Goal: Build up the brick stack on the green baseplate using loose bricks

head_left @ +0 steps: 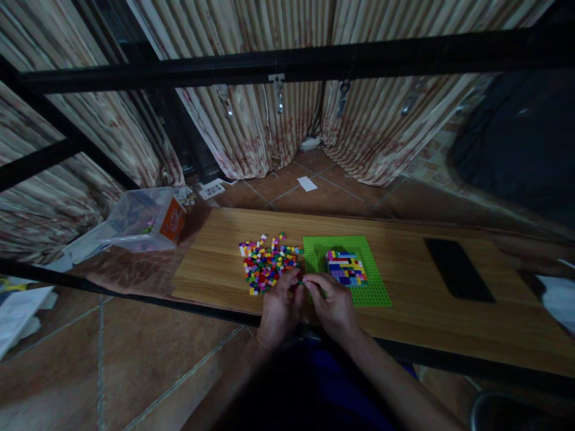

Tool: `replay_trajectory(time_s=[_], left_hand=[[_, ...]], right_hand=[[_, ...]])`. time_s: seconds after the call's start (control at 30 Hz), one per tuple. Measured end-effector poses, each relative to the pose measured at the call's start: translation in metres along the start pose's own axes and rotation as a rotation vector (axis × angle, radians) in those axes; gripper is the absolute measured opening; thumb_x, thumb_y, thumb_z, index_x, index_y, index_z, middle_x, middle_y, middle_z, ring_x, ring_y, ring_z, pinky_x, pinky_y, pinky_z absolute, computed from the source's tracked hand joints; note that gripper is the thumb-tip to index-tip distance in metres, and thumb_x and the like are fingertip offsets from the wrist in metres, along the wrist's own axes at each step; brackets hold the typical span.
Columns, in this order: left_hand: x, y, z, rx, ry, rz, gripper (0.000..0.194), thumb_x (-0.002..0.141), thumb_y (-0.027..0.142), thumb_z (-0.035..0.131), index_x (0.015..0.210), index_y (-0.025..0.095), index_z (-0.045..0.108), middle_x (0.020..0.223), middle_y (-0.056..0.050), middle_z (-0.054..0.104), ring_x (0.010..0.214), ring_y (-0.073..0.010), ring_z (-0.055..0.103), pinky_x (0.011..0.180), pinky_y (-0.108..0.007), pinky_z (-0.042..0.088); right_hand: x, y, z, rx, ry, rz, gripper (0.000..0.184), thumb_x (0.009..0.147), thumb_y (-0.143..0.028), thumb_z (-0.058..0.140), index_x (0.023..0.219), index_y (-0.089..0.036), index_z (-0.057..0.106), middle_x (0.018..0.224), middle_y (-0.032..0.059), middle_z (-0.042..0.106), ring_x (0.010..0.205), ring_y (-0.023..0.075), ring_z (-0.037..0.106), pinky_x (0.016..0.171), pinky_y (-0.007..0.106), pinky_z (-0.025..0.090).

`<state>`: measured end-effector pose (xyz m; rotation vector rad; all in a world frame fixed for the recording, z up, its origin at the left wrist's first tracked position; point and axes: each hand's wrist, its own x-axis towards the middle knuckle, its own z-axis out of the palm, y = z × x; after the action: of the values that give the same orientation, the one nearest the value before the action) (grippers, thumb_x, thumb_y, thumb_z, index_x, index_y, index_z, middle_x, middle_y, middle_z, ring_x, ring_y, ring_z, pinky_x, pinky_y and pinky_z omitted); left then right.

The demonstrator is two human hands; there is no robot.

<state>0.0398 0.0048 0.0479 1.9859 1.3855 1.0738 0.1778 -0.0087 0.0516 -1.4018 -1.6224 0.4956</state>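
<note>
My left hand (pixel 281 305) is closed near the table's front edge, just in front of a heap of loose toy bricks (pixel 268 263) in many colours. Its fingers are pinched, and what they hold is too small to make out. Close beside it, my right hand (pixel 333 302) pinches a tiny pink toy brick (pixel 306 279) between thumb and forefinger. Both sets of fingertips nearly meet. A green studded baseplate (pixel 369 263) lies to the right, partly behind my right hand. On it stands a block of built-up bricks (pixel 347 268) in striped colours.
A black phone-like slab (pixel 458 269) lies on the wooden table (pixel 404 326) at the right. A clear plastic box (pixel 144 218) with an orange label stands off the table's left end. A dark metal bar (pixel 287 67) crosses in front of the curtains (pixel 269 129). White paper (pixel 307 184) lies on the tiled floor.
</note>
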Motion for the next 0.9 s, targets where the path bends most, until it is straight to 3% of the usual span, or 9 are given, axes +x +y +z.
replay_trajectory(time_s=[0.23,0.4,0.67,0.9], left_hand=[[-0.001,-0.011,-0.005,0.081,0.009,0.128,0.024,0.092,0.017,0.049,0.114,0.019,0.061,0.108,-0.008,0.071,0.100,-0.0196,0.068,0.088,-0.035,0.058],[-0.009,-0.021,-0.009,0.115,-0.003,0.197,0.027,0.092,0.015,0.050,0.117,0.020,0.059,0.110,-0.008,0.070,0.102,-0.0195,0.067,0.089,-0.034,0.057],[-0.018,-0.042,-0.008,0.157,0.005,0.256,0.029,0.091,0.014,0.050,0.119,0.020,0.056,0.110,-0.008,0.069,0.101,-0.0191,0.067,0.088,-0.033,0.057],[-0.017,-0.058,-0.004,0.152,0.060,0.296,0.029,0.091,0.013,0.052,0.119,0.019,0.057,0.104,-0.008,0.069,0.095,-0.0180,0.067,0.084,-0.032,0.057]], right_hand=[[0.006,0.016,-0.032,0.237,0.163,0.221,0.011,0.083,-0.032,0.063,0.086,-0.023,0.069,0.085,0.0022,0.073,0.079,0.0184,0.068,0.076,0.032,0.054],[0.011,0.042,-0.065,0.185,0.245,0.300,0.022,0.085,-0.039,0.061,0.097,-0.023,0.071,0.097,0.0054,0.074,0.085,0.0206,0.069,0.077,0.035,0.055],[0.022,0.060,-0.078,-0.232,0.131,0.129,0.029,0.093,-0.036,0.046,0.102,-0.019,0.069,0.101,0.0095,0.073,0.090,0.0228,0.068,0.085,0.038,0.052],[0.043,0.065,-0.070,-0.283,0.096,0.064,0.029,0.093,-0.035,0.046,0.098,-0.022,0.070,0.097,0.0083,0.072,0.094,0.0244,0.064,0.089,0.042,0.048]])
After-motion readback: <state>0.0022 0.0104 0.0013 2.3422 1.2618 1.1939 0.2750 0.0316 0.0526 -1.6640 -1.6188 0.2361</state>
